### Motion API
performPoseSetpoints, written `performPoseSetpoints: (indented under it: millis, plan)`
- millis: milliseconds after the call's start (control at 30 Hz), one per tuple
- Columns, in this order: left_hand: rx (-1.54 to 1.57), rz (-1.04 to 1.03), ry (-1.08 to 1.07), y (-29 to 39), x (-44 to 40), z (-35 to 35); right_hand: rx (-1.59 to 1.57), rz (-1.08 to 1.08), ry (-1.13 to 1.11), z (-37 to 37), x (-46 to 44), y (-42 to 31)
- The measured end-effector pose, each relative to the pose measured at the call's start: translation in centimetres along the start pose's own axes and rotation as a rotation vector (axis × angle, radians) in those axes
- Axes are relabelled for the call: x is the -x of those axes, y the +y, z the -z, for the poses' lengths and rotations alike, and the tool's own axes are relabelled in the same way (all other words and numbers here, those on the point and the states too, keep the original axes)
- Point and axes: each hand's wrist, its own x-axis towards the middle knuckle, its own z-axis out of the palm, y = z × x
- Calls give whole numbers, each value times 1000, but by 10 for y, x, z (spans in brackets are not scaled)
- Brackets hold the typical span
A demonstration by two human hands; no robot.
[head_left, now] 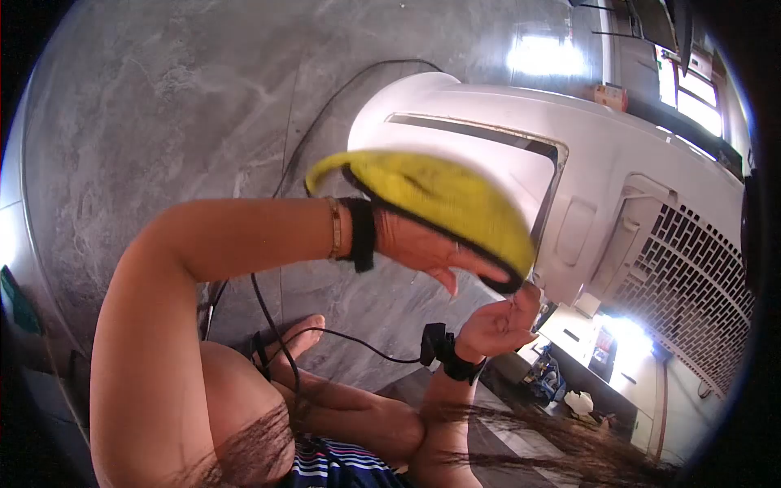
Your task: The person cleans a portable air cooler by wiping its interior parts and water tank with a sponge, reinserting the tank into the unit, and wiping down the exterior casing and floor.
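A yellow cloth [443,191] with a dark edge is smeared by motion in front of a white appliance [504,106]. My left hand [423,246] lies against its near side, fingers stretched along the dark border and thumb apart. The fingertips are partly hidden at the cloth's right end. Just below that end is my right hand [500,321], fingers curled, with the thumb and index finger apparently pinching the cloth's corner. Black straps circle both wrists, and a small black box [436,343] sits on the right one.
The appliance has a recessed panel and a slotted grille [691,276] on its right part. Black cables [358,342] run across the grey tiled floor [163,122] and by my bare foot [305,329]. A white cabinet [643,366] and assorted items stand at lower right.
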Motion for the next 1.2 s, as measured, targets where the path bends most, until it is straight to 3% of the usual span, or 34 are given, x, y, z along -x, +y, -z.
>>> performPoseSetpoints:
  millis: [33,167,267,300,367,500,567,633,733,767,833,867,900,967,1000,1100,1200]
  plan:
    - [-81,-51,2,-2,-2,1,16,72,9,2,0,4]
    - [-132,387,199,-14,-8,34,55,120,-81,0,-5,3]
    - [-81,543,30,-23,19,35,87,166,-70,-2,-8,5]
    - [-92,548,29,-26,33,31,75,167,-71,-4,-8,4]
    - [-50,757,11,-31,67,16,106,168,-39,-6,-8,3]
    - [-70,882,40,-31,122,6,91,178,-23,-4,-6,9]
    - [-89,958,-393,-24,135,13,81,178,-32,-7,-8,5]
    - [-112,927,-271,-19,156,-15,76,176,-39,-6,-8,2]
    - [165,1268,-12,3,144,-12,120,141,-23,-2,-5,4]
    - [160,1268,-8,6,137,-2,187,136,-7,-2,-5,3]
    - [680,1476,262,6,127,7,258,139,6,1,-4,0]
    - [534,1414,506,5,120,6,658,37,33,3,0,-6]
    - [537,1411,504,0,115,9,1057,-75,62,5,2,-9]
    - [826,1194,758,-11,99,35,1014,20,51,8,3,-1]
    - [783,1135,721,-11,81,53,968,119,39,8,2,3]
    - [869,912,667,-20,33,83,715,99,76,8,3,7]
    - [1350,938,705,-38,-5,92,642,111,99,4,3,3]
